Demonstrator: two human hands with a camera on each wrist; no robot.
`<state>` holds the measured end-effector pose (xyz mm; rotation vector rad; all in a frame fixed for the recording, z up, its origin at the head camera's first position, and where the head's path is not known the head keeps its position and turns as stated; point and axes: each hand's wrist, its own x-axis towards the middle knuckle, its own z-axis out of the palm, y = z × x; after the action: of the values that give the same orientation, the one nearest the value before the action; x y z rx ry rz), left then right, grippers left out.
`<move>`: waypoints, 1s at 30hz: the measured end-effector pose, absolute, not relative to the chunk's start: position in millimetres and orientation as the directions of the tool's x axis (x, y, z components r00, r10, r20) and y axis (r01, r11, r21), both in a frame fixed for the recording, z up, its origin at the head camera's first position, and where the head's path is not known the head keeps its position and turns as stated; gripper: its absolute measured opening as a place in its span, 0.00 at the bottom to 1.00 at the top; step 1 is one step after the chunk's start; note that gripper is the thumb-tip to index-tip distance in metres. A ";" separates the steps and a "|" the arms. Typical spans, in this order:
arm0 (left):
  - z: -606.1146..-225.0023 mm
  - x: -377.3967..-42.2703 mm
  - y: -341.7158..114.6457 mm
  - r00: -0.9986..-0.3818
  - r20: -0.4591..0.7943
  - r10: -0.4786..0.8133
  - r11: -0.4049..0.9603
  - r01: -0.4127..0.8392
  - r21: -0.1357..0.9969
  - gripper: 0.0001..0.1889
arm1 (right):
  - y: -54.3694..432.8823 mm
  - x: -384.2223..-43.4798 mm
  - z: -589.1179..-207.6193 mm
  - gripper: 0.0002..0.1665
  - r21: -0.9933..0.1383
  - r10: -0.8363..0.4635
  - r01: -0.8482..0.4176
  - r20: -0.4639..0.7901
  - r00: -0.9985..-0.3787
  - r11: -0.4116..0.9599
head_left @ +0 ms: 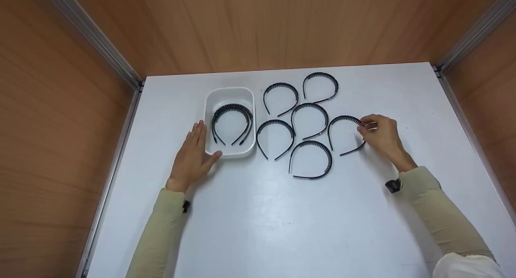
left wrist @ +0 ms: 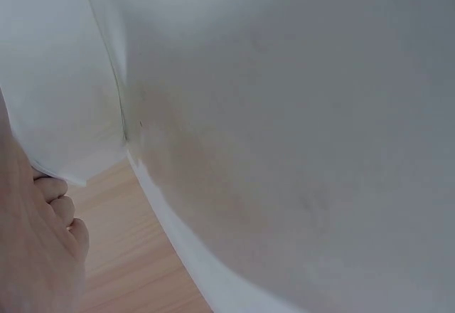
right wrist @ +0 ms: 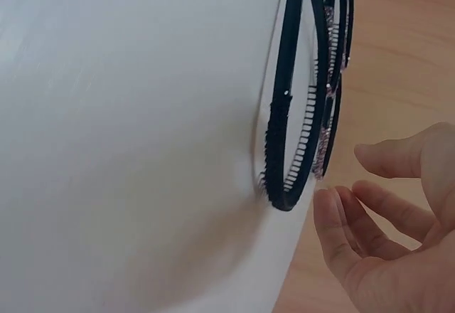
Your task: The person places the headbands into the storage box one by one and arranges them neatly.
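My left hand (head_left: 189, 159) lies with straight fingers along the left wall of a white plastic tub (head_left: 208, 100), its thumb at the tub's near corner. Several black toothed headbands (head_left: 231, 105) lie nested inside the tub. On the right, my right hand (head_left: 381, 135) is over the edge of the rightmost black headband (head_left: 342, 117). The right wrist view shows this headband (right wrist: 281, 149) beside the fingertips, with a gap between thumb and fingers and nothing pinched there. In the left wrist view, part of the left hand (left wrist: 35, 242) shows against a white surface.
Several more black headbands (head_left: 309, 104) lie flat on the white table (head_left: 282, 229) between the tub and my right hand, some touching or nearly touching. Wooden panels (head_left: 262, 28) stand behind the table and at both sides, with metal posts (head_left: 105, 36) at the corners.
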<state>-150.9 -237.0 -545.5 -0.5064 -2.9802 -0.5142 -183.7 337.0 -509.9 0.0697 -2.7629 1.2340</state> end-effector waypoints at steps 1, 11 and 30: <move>-545.4 -150.7 -236.9 -0.942 0.131 0.310 0.889 0.335 0.312 0.52 | 339.0 -184.7 -510.9 0.16 -0.737 0.008 -0.081 0.117 -0.993 0.670; -546.3 -151.1 -237.7 -0.940 0.137 0.311 0.889 0.339 0.308 0.51 | 355.4 -195.5 -520.2 0.19 -0.706 0.027 -0.010 0.041 -0.999 0.708; -547.5 -150.3 -237.1 -0.936 0.164 0.312 0.881 0.349 0.318 0.52 | 357.0 -189.2 -527.9 0.19 -0.685 0.049 0.078 -0.062 -0.997 0.724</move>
<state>-150.3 -237.1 -547.5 -0.5182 -2.9419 -0.5278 -189.2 357.0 -527.9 -0.1091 -2.9530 1.1766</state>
